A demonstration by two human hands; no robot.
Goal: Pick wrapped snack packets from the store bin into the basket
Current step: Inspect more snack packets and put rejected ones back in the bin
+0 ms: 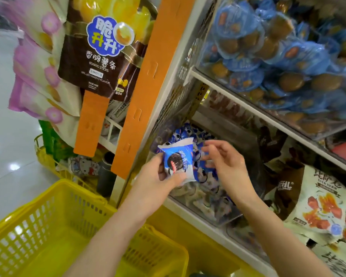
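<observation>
Head camera: left hand [157, 175] gripped a snack packet [179, 159] at the bin's [203, 215] left edge. I saw the right hand [227, 163] loose, empty.

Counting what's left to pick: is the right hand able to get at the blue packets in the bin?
Probably yes: the right hand is just over the blue packets in the bin, nothing between; the left hand holds its packet aside.
</observation>
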